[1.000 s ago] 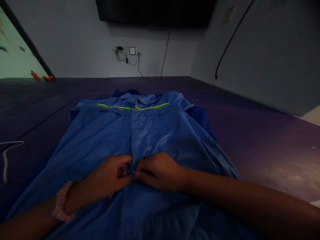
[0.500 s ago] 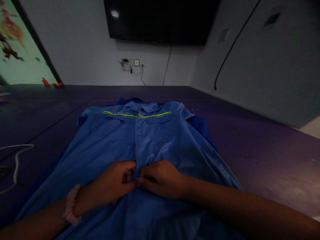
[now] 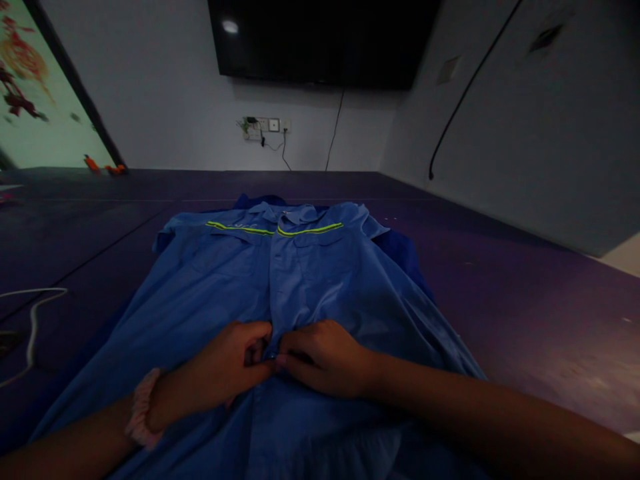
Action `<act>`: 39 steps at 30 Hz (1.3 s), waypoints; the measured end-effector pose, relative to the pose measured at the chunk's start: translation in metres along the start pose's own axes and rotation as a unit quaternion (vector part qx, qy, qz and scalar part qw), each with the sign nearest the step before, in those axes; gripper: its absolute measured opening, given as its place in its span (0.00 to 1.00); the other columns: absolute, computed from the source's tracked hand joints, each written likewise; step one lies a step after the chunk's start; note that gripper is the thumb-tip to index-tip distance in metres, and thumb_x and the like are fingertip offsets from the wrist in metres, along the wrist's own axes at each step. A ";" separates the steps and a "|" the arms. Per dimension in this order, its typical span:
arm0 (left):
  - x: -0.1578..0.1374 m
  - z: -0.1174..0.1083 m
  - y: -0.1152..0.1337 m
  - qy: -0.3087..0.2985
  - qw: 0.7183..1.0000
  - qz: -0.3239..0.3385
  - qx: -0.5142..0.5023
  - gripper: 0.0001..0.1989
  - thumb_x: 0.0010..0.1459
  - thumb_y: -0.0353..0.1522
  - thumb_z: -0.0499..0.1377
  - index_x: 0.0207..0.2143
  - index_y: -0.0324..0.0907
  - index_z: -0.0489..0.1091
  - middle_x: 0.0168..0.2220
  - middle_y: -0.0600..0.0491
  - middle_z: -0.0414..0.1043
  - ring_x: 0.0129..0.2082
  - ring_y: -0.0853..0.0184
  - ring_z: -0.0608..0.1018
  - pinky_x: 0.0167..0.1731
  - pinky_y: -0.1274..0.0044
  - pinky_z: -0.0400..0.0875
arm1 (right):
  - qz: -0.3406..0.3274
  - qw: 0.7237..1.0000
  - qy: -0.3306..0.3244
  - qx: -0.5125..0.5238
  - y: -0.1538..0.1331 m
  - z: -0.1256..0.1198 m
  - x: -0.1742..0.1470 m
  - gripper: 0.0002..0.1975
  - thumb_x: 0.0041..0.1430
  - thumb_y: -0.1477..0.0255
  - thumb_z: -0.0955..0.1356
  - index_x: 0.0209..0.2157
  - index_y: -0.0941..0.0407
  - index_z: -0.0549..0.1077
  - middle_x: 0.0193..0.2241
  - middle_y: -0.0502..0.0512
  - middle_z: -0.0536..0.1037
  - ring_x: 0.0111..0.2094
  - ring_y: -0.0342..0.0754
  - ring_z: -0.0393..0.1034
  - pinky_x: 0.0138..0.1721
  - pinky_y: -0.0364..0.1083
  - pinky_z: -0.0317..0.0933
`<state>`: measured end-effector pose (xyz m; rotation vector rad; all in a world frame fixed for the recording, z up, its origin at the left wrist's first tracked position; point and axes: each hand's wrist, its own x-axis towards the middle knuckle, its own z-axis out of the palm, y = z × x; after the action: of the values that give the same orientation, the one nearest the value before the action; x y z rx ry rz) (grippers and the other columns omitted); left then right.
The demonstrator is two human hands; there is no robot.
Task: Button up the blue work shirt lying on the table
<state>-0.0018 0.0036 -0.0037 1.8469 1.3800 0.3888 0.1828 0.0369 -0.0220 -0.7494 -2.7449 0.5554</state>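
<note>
Head camera view, dim room: I work at the front of a light-blue shirt (image 3: 225,267), spread collar-up across the middle and lower part of the frame, with both hands at its button strip (image 3: 279,277). At lower centre, my left hand (image 3: 240,357) pinches the strip's edge, fingers curled and thumb stretched toward my right hand (image 3: 323,360), which grips the cloth just beside it between thumb and bent fingers. A small shiny spot (image 3: 272,356) sits between the fingertips, too small to name. A pink scrunchie (image 3: 144,410) rings my left wrist. Yellow-green stripes (image 3: 310,231) cross the chest above two pockets, and darker blue cloth (image 3: 406,257) shows from beneath, right of centre. Under it all lies a purple surface (image 3: 500,280); a white cable (image 3: 33,327) curls at lower left, and a black screen (image 3: 320,43) hangs at top centre above wall sockets (image 3: 265,125).
</note>
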 end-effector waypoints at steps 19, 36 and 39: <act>-0.002 -0.001 0.003 -0.022 1.000 -0.007 0.002 0.10 0.54 0.38 0.55 0.27 0.41 0.63 0.18 0.62 0.61 0.16 0.74 0.65 0.18 0.82 0.56 | -0.003 1.000 0.012 0.000 0.000 0.002 -0.001 0.10 0.60 0.69 0.63 0.33 0.58 0.73 0.26 0.51 0.77 0.24 0.40 0.68 0.24 0.39 0.50; -0.003 -0.001 0.006 -0.018 1.000 -0.019 -0.003 0.12 0.54 0.40 0.55 0.26 0.41 0.60 0.17 0.62 0.61 0.15 0.75 0.64 0.16 0.82 0.54 | -0.004 1.000 0.001 0.001 0.001 0.001 -0.001 0.10 0.61 0.68 0.62 0.33 0.58 0.73 0.26 0.50 0.77 0.25 0.40 0.68 0.25 0.39 0.52; -0.003 -0.002 0.006 -0.019 1.000 -0.017 -0.005 0.12 0.53 0.39 0.55 0.25 0.42 0.59 0.17 0.62 0.62 0.15 0.75 0.64 0.16 0.82 0.54 | -0.007 1.000 0.007 0.002 0.001 0.001 -0.001 0.10 0.61 0.69 0.62 0.33 0.58 0.73 0.26 0.51 0.77 0.25 0.40 0.68 0.25 0.39 0.52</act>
<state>0.0003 0.0009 0.0026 1.8103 1.3795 0.3411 0.1837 0.0368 -0.0234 -0.7300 -2.7340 0.5495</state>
